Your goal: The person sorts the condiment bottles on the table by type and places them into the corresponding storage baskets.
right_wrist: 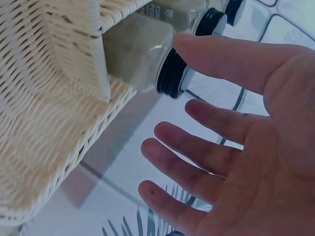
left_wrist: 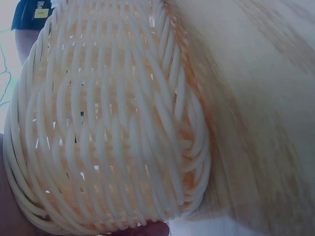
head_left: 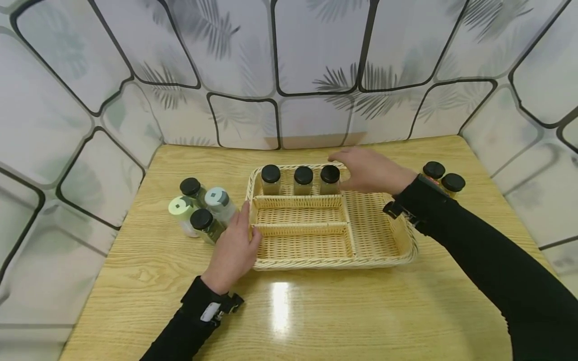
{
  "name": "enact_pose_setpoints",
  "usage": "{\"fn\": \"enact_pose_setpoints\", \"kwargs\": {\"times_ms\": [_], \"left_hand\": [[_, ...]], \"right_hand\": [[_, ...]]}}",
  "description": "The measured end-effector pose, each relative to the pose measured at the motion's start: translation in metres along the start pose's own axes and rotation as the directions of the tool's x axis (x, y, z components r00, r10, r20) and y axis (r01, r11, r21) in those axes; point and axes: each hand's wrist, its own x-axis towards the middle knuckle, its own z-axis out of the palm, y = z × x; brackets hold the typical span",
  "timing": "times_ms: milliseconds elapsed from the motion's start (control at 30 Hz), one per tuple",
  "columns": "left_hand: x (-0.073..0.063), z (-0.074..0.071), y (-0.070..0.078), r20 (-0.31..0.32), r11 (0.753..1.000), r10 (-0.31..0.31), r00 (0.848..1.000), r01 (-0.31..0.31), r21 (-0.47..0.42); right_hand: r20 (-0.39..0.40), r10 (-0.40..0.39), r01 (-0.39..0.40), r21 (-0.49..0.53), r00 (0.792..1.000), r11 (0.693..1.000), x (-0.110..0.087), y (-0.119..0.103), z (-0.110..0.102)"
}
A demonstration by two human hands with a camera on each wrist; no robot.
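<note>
A pale wicker basket (head_left: 379, 261) with dividers stands on the table. At its left end my left hand (head_left: 232, 253) grips the rim; the left wrist view shows the woven basket wall (left_wrist: 103, 123) up close. Three jars with black lids stand in a row in the back compartment: a left jar (head_left: 271, 180), a middle jar (head_left: 303, 181) and a right jar (head_left: 329, 180). My right hand (head_left: 372, 170) is just beside the right jar. In the right wrist view the right hand (right_wrist: 246, 142) has its fingers spread, the thumb tip close to that jar's lid (right_wrist: 171, 73).
Left of the basket is a cluster of jars: a black-lidded jar (head_left: 207, 226), another behind it (head_left: 191, 189), a green-lidded jar (head_left: 182, 213) and a pale-blue-lidded jar (head_left: 220, 203). Two black-lidded jars (head_left: 452, 183) stand at the table's right. Patterned panels (head_left: 316, 115) surround the table (head_left: 338, 316).
</note>
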Motion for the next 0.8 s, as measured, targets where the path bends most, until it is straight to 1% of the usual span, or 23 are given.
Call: {"fn": "enact_pose_setpoints", "kwargs": {"times_ms": [100,300,500,800], "left_hand": [[0.0,0.0,0.0,0.001,1.0,0.0,1.0,0.0,0.0],[0.0,-0.001,0.001,0.004,1.0,-0.004,1.0,0.004,0.0],[0.001,0.0,0.0,0.004,1.0,0.0,1.0,0.0,0.0],[0.001,-0.001,0.001,0.012,1.0,-0.002,1.0,0.002,-0.005]], "right_hand": [[0.003,0.015,-0.015,-0.01,1.0,1.0,-0.007,0.006,-0.004],[0.008,0.051,-0.051,0.009,0.999,0.999,-0.022,0.016,-0.011],[-0.003,0.086,-0.086,0.012,0.996,0.996,-0.037,0.026,-0.017],[-0.047,0.097,-0.097,0.002,0.994,0.995,-0.056,0.043,-0.022]]}}
